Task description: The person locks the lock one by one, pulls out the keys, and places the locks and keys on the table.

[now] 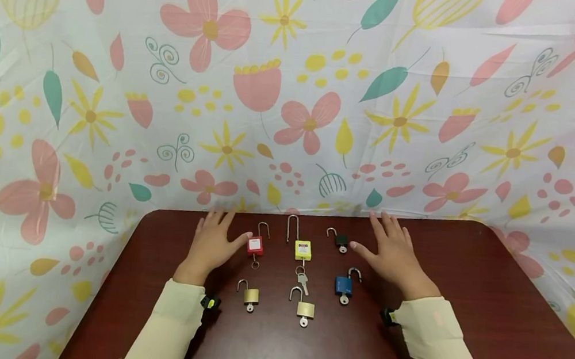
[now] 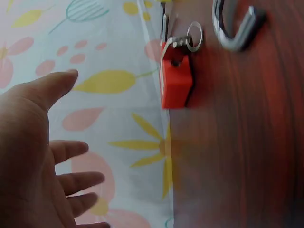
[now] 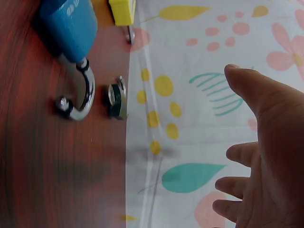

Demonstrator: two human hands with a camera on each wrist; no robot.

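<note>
My left hand is spread with straight fingers just left of a red padlock, and holds nothing. In the left wrist view that red padlock is apart from the fingers. My right hand, also spread and holding nothing, is to the right of a small black padlock. A yellow padlock with a long shackle lies between the hands. Nearer me are a blue padlock and two brass padlocks, the left one and the middle one. Every shackle stands unlatched, and keys are in the padlocks.
The padlocks lie in two rows on a dark reddish-brown table. A white cloth printed with flowers and leaves hangs right behind the table's far edge and down its left and right sides.
</note>
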